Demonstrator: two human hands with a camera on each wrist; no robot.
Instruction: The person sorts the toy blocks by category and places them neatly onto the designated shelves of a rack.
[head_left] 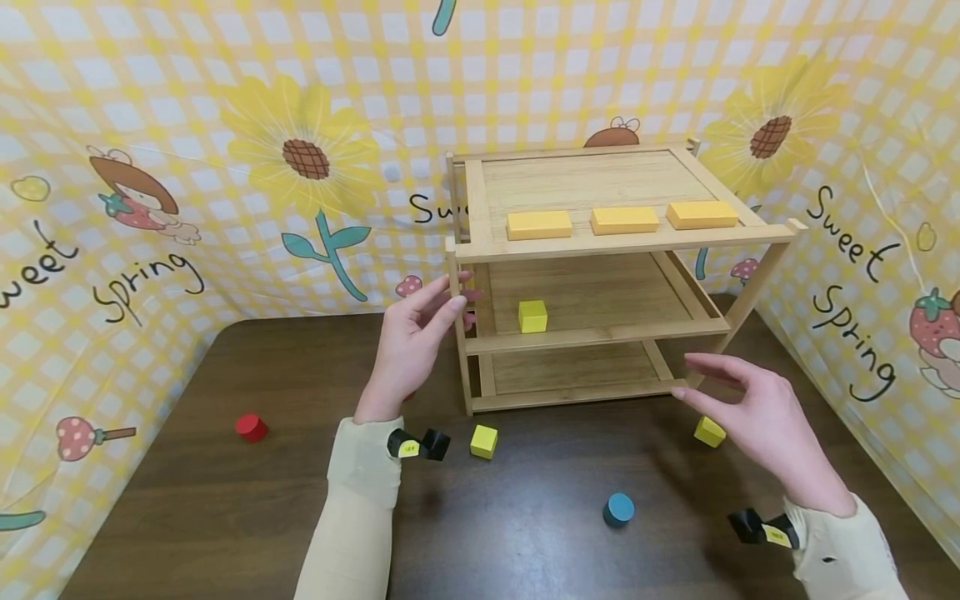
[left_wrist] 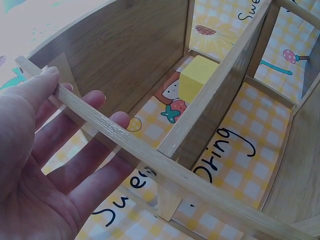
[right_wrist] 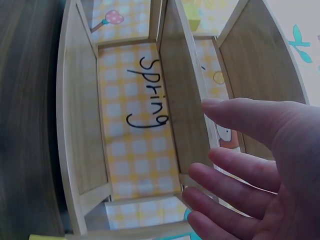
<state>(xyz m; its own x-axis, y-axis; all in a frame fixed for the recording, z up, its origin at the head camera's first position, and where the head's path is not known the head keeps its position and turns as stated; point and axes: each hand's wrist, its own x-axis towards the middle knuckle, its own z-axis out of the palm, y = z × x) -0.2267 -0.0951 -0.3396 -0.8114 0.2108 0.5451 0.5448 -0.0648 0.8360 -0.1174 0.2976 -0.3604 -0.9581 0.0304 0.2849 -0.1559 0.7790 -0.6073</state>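
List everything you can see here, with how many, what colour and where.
table: one, dark brown, under everything
patterned cloth: yellow and white, around the table
wooden rack: one, light brown, on the table
long blocks: three, yellow-orange, front of the rack's top
cubes: three, yellow, one on the middle shelf, two on the table
cylinder: one, red, table's left
disc-topped piece: one, blue, table's front
red thing: one, mostly hidden behind the left wrist
wrist cameras: two, black, one per wrist
sleeves: two, pale, both arms
left hand: one, bare, at the rack's left front post
right hand: one, bare, near the rack's right
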